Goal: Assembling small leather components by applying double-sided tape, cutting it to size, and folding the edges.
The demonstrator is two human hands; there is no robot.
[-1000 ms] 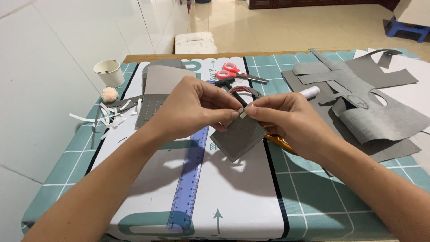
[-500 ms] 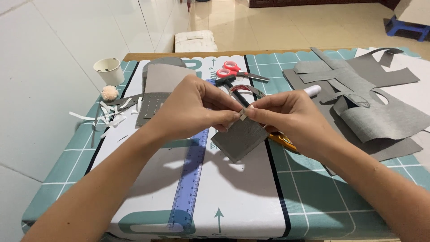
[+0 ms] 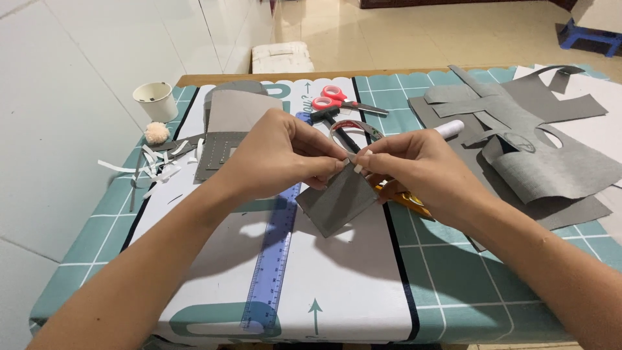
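Between both hands (image 3: 285,159) (image 3: 414,172), a tilted flat grey piece (image 3: 337,204).

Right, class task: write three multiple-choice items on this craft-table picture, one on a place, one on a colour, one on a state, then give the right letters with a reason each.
1. Where does the white paper cup stand?
A. at the far left corner of the table
B. on the blue ruler
C. on the grey sheets at the right

2. What colour are the handles of the scissors?
A. green
B. red
C. black

3. How is the small grey piece held?
A. it lies flat with no hand on it
B. the left hand alone presses it to the mat
C. both hands pinch its top edge, lifted above the mat

Answers:
1 A, the cup sits by the table's far left edge, near a fluffy ball.
2 B, the handles are red.
3 C, the left hand and right hand meet at its top edge, and it casts a shadow on the mat.
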